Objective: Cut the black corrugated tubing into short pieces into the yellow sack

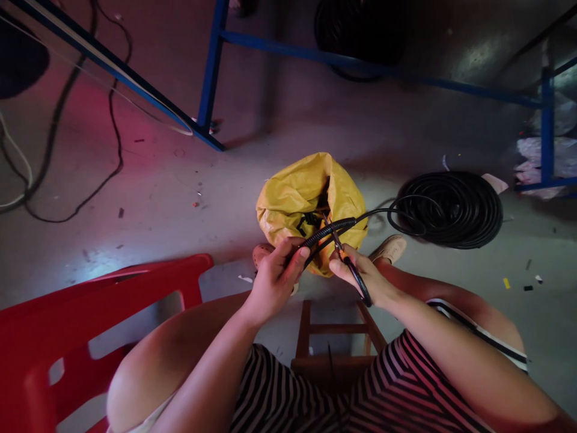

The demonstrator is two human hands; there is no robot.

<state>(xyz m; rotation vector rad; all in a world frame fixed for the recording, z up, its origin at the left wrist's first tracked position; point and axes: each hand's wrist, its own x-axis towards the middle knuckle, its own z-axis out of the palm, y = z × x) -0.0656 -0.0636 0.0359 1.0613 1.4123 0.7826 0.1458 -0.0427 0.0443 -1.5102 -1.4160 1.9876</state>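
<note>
My left hand [279,273] is closed around black corrugated tubing [331,230], pinching it between thumb and fingers. Scissors [349,264] with dark handles are in my right hand [363,273], their blades crossing the tubing just right of my left hand. A thinner black cable or tube [376,211] runs from there to a large black coil [451,210] on the floor at the right. Beneath both hands stands an open yellow bag [293,192] with dark pieces inside. How far the blades are apart is hard to tell.
A red plastic chair [112,294] stands at the left. Blue metal frames [279,47] cross the top, with another dark coil [360,30] behind. Loose cables [119,132] lie on the floor at the upper left. A wooden stool [338,329] shows between my legs.
</note>
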